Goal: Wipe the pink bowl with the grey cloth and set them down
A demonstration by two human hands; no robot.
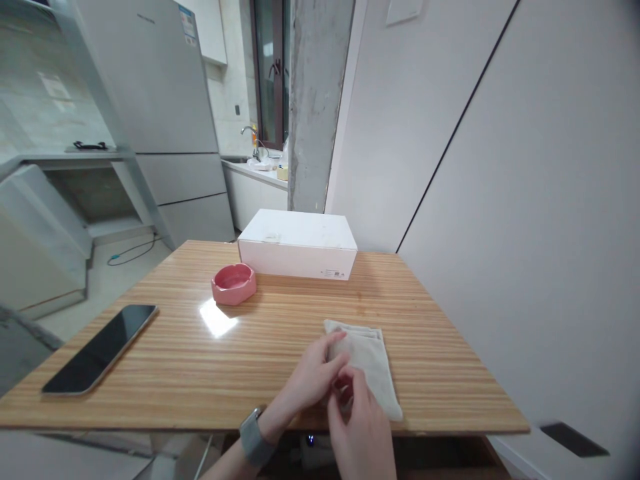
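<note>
A folded beige cloth [373,360] lies flat on the wooden table [200,360] near its front edge, right of centre. My left hand [315,377], with a grey watch on the wrist, rests on the cloth's left edge with its fingers curled in a pinch. Close beside it, my right hand [363,427] comes up from below with its fingers bent against the near left part of the cloth. Between the two hands a small reddish thing [344,385] shows, too hidden to name. Which hand holds it I cannot tell.
A pink octagonal dish [233,283] and a white cardboard box [298,245] stand at the far middle of the table. A black phone [101,347] lies face up at the left. A white wall runs along the right; a fridge [165,113] and a sink counter stand behind.
</note>
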